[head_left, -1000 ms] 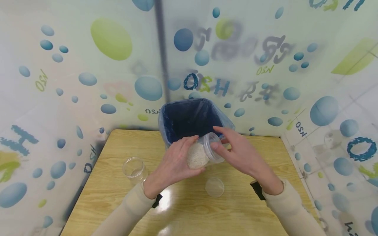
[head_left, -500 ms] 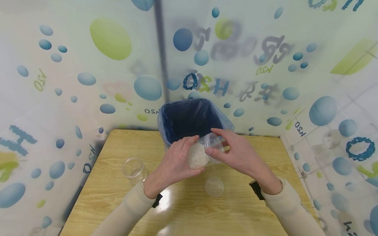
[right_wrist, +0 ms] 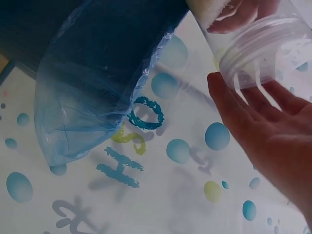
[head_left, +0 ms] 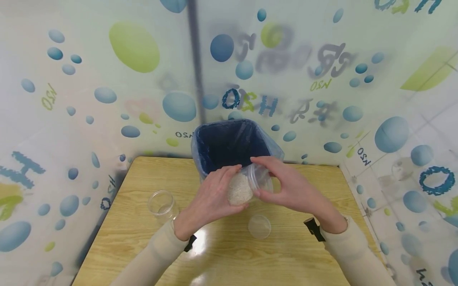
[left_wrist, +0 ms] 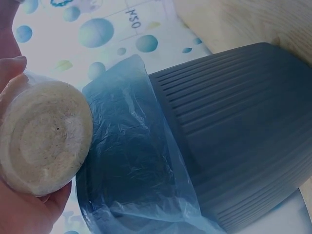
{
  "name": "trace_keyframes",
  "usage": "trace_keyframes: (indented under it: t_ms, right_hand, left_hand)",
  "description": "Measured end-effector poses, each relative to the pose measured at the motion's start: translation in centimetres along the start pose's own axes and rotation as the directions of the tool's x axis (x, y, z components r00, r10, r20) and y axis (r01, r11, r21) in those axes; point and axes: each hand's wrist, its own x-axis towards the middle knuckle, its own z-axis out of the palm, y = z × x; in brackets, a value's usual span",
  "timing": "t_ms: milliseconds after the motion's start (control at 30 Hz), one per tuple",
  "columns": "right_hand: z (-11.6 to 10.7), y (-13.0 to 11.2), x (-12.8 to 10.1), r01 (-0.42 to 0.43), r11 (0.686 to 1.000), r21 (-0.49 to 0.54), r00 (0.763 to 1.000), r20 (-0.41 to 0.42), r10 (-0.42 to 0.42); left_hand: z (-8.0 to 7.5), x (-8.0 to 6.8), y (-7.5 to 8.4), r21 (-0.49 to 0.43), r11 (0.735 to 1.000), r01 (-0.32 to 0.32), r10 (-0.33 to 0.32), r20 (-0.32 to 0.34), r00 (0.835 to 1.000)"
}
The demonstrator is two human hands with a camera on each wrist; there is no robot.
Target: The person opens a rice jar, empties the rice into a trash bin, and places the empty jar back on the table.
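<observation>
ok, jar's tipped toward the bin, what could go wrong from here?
1. The jar lies tilted, its open mouth under the right hand; white grains could spill onto the table short of the bin.
2. The bin's loose liner may catch grains on its folds.
3. The left hand grips only the base; a slip could drop the jar.

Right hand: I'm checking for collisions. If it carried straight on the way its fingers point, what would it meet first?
The right hand points left at the mouth of the tilted rice jar, and the fingertips look already at its rim. Beyond it is the left hand. Depth is uncertain.
</observation>
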Motion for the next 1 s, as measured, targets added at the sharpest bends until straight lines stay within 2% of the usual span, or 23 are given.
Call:
trace_keyframes:
  t_ms: [300,567,667,800,1000]
  right_hand:
    - [-1.1,0.5,-0.3,0.110,0.991,0.078,0.981,0.150,-0.121]
    - [-1.2,0.6,-0.3,0.141,0.986,0.084,0.975,0.161,-0.153]
    - [-1.1,0.5,-0.3,0.103,0.990,0.094,0.983,0.142,-0.116]
    - [-0.9,0.4,-0.2,-0.032,0.987,0.157,0.995,0.103,0.016]
    - [-0.7,0.5,0.0,-0.196,0.962,0.191,0.981,0.036,0.192]
  left_hand:
    - [0.0,0.0,0.0,0.014,1.000,-0.015,0.015,-0.001,1.000]
    - [0.1,0.0,-0.1,0.007,1.000,-0.009,0.008,0.003,1.000]
    - [0.1,0.0,-0.1,-0.005,1.000,-0.004,0.004,0.003,1.000]
    - [0.0,0.0,0.0,-0.013,1.000,0.006,-0.006,0.008,1.000]
    - [0.0,0.0,-0.1,-0.022,1.000,0.010,-0.009,0.010,1.000]
